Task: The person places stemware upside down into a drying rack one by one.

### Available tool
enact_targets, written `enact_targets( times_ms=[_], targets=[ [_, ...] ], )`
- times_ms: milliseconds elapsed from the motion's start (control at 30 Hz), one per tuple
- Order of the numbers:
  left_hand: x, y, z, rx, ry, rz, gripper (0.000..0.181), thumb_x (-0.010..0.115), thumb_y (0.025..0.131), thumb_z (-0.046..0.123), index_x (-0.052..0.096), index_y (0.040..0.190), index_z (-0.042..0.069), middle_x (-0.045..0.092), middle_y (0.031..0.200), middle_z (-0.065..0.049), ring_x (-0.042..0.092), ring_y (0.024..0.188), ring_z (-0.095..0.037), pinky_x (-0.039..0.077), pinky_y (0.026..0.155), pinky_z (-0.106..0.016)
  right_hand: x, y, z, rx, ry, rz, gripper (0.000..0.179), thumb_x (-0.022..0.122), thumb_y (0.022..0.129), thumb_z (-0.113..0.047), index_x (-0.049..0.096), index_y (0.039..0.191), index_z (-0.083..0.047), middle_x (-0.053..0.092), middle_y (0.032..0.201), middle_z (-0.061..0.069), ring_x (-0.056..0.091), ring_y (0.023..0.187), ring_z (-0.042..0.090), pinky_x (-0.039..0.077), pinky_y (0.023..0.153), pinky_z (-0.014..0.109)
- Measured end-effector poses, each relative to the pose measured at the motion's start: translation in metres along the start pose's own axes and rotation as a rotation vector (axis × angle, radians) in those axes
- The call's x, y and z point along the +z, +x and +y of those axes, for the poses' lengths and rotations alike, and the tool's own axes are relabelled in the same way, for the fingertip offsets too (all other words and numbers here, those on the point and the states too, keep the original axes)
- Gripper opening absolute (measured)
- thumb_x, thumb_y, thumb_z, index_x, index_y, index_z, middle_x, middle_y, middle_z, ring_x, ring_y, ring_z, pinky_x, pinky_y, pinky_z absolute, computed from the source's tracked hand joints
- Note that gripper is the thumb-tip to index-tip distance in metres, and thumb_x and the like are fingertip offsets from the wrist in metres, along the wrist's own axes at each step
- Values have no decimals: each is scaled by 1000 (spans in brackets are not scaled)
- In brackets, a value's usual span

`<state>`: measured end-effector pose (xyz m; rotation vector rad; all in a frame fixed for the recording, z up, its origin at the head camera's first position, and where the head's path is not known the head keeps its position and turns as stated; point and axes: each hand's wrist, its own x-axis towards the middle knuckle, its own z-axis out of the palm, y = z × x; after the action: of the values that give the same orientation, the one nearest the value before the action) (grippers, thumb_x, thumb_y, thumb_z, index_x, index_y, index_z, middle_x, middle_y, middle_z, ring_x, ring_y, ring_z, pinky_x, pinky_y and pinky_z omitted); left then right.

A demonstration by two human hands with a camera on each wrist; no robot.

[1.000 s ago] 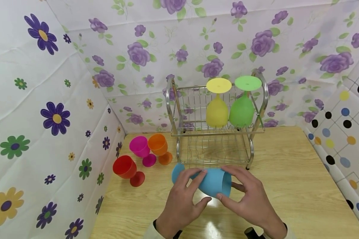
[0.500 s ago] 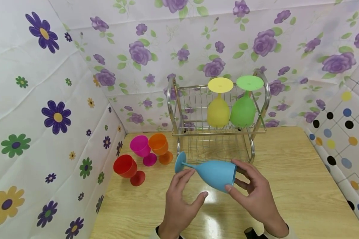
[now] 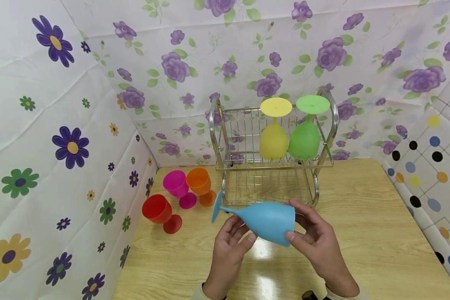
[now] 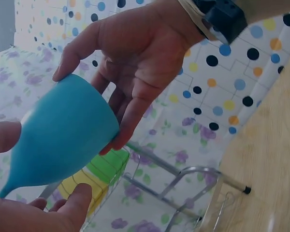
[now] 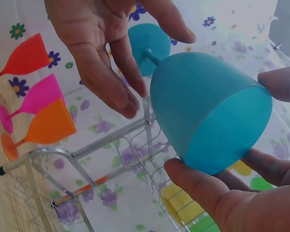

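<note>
A blue plastic goblet [image 3: 271, 221] lies sideways in the air over the table, foot to the left and mouth to the right. My right hand [image 3: 318, 246] pinches it by the rim, thumb on the near side and fingers at the far side; the right wrist view shows the open mouth between thumb and fingers. By the stem end, my left hand [image 3: 230, 250] lies close below the goblet with fingers relaxed and thumb apart from them. Its fingertips are partly hidden behind the bowl in the head view; whether they touch I cannot tell.
Behind stands a two-tier metal dish rack [image 3: 273, 167], with a yellow goblet [image 3: 273, 141] and a green goblet [image 3: 304, 141] upside down on its upper tier. Red [image 3: 157, 209], pink [image 3: 175, 183] and orange [image 3: 198, 181] goblets stand on the wooden table [image 3: 367, 233] at left.
The left hand has come off the goblet's stem and bowl, then moved back in below it. The goblet has turned so its mouth faces away from the head camera; the right hand keeps the rim.
</note>
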<state>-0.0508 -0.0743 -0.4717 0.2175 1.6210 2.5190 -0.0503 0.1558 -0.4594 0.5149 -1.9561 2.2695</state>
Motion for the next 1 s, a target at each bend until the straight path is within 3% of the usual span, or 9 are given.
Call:
enact_targets(
  times_ms=[233, 433, 767, 1000],
  targets=[
    [4, 1, 0, 29, -157, -68, 64, 65, 99, -4, 35, 156, -1, 51, 149, -11, 58, 136, -25, 56, 109, -43, 6, -1, 1, 2, 68, -19, 65, 57, 97, 17, 35, 157, 9, 46, 155, 10, 58, 137, 19, 62, 99, 36],
    [6, 1, 1, 27, -197, -68, 65, 64, 100, -4, 34, 157, 0, 49, 150, -12, 56, 141, -31, 54, 110, -46, 12, -2, 2, -27, 78, -24, 61, 53, 98, 17, 34, 156, 12, 46, 148, 12, 59, 135, 19, 61, 99, 32],
    [3, 10, 8, 78, -145, -46, 68, 70, 95, -5, 39, 155, -6, 53, 145, -13, 60, 135, -29, 57, 107, -42, 6, 2, 2, -47, 22, -49, 63, 56, 97, 19, 37, 156, 11, 52, 155, 6, 59, 136, 16, 62, 100, 34],
    [-2, 19, 22, 118, -29, 28, 67, 78, 91, 0, 49, 151, -2, 54, 143, -11, 59, 134, -28, 59, 106, -40, -5, 6, 4, -54, -98, 22, 60, 62, 97, 16, 45, 154, 7, 56, 154, 9, 58, 139, 14, 60, 103, 35]
  ],
)
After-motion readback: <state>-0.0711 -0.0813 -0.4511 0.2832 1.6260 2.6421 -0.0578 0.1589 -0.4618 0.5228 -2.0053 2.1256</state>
